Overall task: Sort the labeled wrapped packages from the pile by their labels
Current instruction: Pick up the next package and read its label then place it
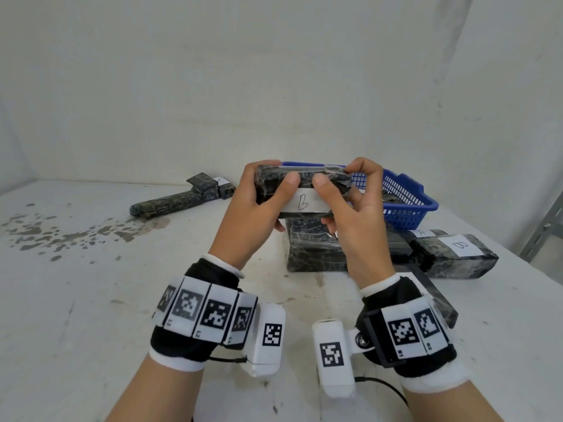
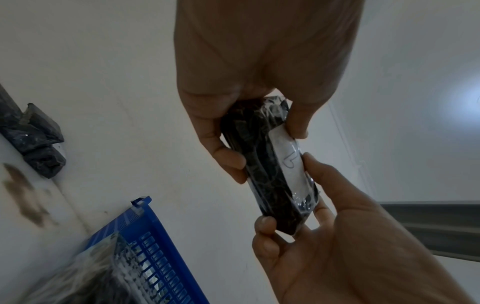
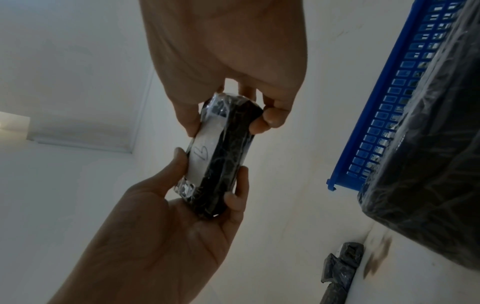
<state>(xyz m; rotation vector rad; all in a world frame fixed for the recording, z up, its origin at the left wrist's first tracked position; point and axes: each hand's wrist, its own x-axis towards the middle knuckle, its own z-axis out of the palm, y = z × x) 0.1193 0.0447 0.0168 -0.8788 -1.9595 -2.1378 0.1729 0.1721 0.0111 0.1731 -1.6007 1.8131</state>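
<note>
Both hands hold one black wrapped package (image 1: 304, 190) in the air above the table, its white label reading B turned toward me. My left hand (image 1: 274, 184) grips its left end, thumb on the front. At the other end, my right hand (image 1: 341, 190) grips with its thumb by the label. In the left wrist view the package (image 2: 270, 170) stands between the left hand (image 2: 257, 144) and the right hand (image 2: 298, 195). The right wrist view shows the package (image 3: 221, 156) and its B label. Below lies the pile (image 1: 316, 248), including another B package (image 1: 457, 254).
A blue mesh basket (image 1: 405, 190) behind the hands holds a wrapped package. A long wrapped package (image 1: 176, 201) and small ones (image 1: 213, 185) lie at the back left by the wall. Dark stains (image 1: 61, 233) mark the white table. A metal upright (image 1: 542, 236) stands at the right.
</note>
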